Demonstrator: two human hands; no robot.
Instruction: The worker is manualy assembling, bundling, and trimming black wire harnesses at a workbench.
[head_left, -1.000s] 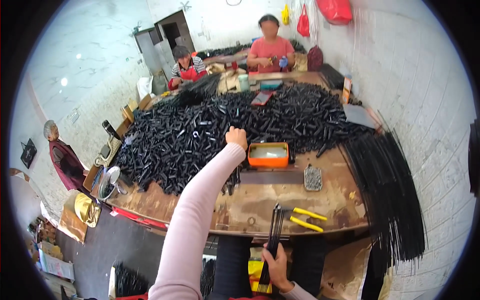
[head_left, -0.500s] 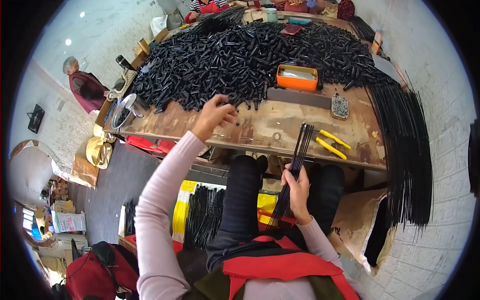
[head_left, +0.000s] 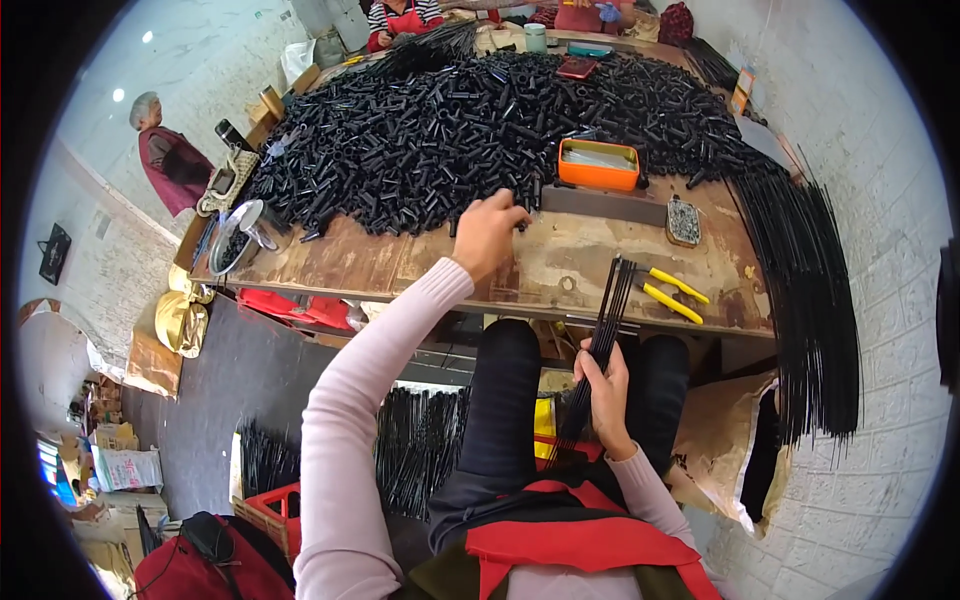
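My left hand (head_left: 487,234) is low over the wooden table at the front edge of a big heap of short black tubular pieces (head_left: 400,150). Its fingers are curled together; a small dark bit shows at their tips, too little to name. Above my lap, my right hand (head_left: 607,392) is closed around a bundle of thin black rods (head_left: 610,312), which slants upward with its top ends at the table's front edge. Yellow-handled pliers (head_left: 675,294) lie just right of those ends.
An orange box (head_left: 598,165) sits behind a grey bar (head_left: 605,206), beside a small clear container of metal bits (head_left: 683,222). Long black rods (head_left: 805,310) overhang the table's right side. More rods (head_left: 420,445) stand below by my legs. People are across the table and at left.
My left hand has moved right and slightly down along the heap's edge, and its fingers have curled in. My right hand keeps its hold on the rods. The view has shifted slightly.
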